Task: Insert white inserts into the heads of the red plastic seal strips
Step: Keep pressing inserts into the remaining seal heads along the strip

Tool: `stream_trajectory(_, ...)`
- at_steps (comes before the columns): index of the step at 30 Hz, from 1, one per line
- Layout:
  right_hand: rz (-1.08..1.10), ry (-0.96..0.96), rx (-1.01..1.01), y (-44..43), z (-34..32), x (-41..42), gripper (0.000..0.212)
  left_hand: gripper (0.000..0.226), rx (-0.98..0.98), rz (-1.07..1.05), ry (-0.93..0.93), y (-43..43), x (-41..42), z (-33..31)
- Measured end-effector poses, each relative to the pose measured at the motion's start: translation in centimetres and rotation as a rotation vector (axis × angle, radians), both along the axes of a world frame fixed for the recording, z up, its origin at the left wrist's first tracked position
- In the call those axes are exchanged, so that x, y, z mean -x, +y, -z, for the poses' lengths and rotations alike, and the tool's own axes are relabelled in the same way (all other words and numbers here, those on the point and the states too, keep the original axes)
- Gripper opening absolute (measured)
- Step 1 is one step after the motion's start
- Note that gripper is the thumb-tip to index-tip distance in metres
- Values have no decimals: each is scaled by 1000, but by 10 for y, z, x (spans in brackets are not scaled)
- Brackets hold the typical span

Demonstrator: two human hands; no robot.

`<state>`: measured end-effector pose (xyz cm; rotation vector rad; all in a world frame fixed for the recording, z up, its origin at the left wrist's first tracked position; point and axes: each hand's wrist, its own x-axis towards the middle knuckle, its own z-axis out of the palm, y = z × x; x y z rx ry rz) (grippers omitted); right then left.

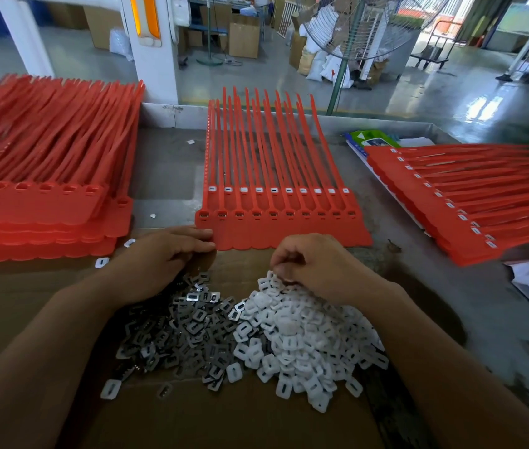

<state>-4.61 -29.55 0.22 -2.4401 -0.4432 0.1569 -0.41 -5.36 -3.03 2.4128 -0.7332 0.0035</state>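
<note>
White inserts (305, 332): loose heap on cardboard (224, 422) at the near edge of the worktop (165, 163), touching a heap of grey metal clips (178, 328) on its left. Red seal strips (276, 202): joined rows lying flat just beyond both heaps, tails pointing away. The farther row of heads shows white pieces seated. Left hand (165, 254): fingers straight, pressing the strips' near-left corner. Right hand (315, 264): fingers curled, pinching inserts at the heap's top. Further red stacks left (36, 176) and right (470, 196).

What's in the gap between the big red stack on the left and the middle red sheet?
In the head view, mostly bare grey table, with two stray white inserts lying on it.
</note>
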Motion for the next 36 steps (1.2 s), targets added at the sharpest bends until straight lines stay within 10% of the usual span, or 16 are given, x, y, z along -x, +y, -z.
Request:
stream_trajectory(20,212,207,-666,-14,-1,-1,22,42,-2,-10,5,-2,1,0)
stream_trajectory(30,230,118,-609,-10,-2,-3,14,41,23,11,3,-1,1,-2)
stream_trajectory(36,148,-121,-189,9,-20,-21,15,44,47,11,4,-1,-1,1)
